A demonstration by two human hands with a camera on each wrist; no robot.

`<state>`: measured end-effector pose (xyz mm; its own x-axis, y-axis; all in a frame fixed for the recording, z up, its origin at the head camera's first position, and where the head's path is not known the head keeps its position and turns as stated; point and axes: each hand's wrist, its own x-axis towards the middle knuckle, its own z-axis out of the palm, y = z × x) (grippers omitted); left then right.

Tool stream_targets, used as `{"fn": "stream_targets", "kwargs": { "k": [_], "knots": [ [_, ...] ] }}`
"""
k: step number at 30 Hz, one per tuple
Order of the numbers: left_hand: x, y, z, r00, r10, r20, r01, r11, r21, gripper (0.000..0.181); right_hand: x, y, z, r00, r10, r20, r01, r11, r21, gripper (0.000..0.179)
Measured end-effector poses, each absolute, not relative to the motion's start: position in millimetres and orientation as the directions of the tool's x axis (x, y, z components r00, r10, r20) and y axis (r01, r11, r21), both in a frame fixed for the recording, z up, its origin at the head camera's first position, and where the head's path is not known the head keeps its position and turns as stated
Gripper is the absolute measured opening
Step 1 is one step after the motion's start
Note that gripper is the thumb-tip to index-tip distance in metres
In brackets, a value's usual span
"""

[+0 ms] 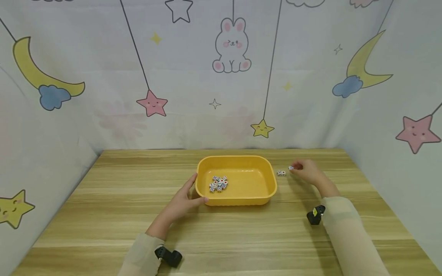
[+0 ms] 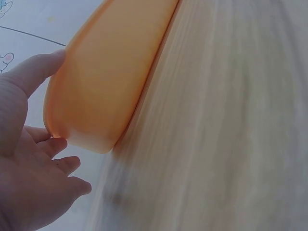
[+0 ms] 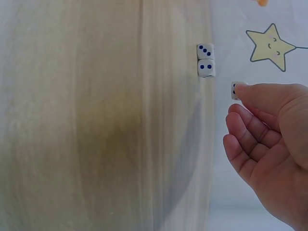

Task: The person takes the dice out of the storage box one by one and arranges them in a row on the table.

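A yellow plastic tray [image 1: 238, 201] stands on the table with several white dice [image 1: 219, 184] clustered in its left part. My left hand [image 1: 184, 201] holds the tray's near left corner, thumb on the front rim and fingers along the left side; the left wrist view shows the lower fingers loosely bent off the wall. Right of the tray, my right hand [image 1: 308, 172] pinches one white die [image 3: 234, 90] between thumb and fingertip, above the tabletop. Two more dice [image 3: 206, 60] sit side by side on the table, left of that hand, showing blue pips in the right wrist view.
The wood-grain table [image 1: 103, 214] reaches back to a pale cloth backdrop [image 1: 186, 126] printed with stars, moons and a rabbit. Cloth walls also stand at the left and right. A small black camera is strapped to each wrist.
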<state>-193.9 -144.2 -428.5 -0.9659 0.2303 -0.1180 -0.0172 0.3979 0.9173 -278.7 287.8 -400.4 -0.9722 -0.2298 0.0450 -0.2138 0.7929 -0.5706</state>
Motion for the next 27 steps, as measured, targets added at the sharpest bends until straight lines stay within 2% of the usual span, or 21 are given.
{"fn": "stream_targets", "kwargs": {
  "k": [12,27],
  "knots": [
    [-194.1,-143.7,-428.6,-0.965,0.233,-0.119,-0.015,0.404,0.915,0.098,-284.7,288.2,-415.0,-0.969,-0.244,0.048,-0.231,0.812,-0.536,0.021],
    [-194.0,-144.3,-428.5,-0.967,0.228,-0.119,-0.016,0.407,0.913,0.100,-284.2,286.3,-419.3,-0.969,-0.245,0.039,-0.226,0.807,-0.546,0.019]
  ]
}}
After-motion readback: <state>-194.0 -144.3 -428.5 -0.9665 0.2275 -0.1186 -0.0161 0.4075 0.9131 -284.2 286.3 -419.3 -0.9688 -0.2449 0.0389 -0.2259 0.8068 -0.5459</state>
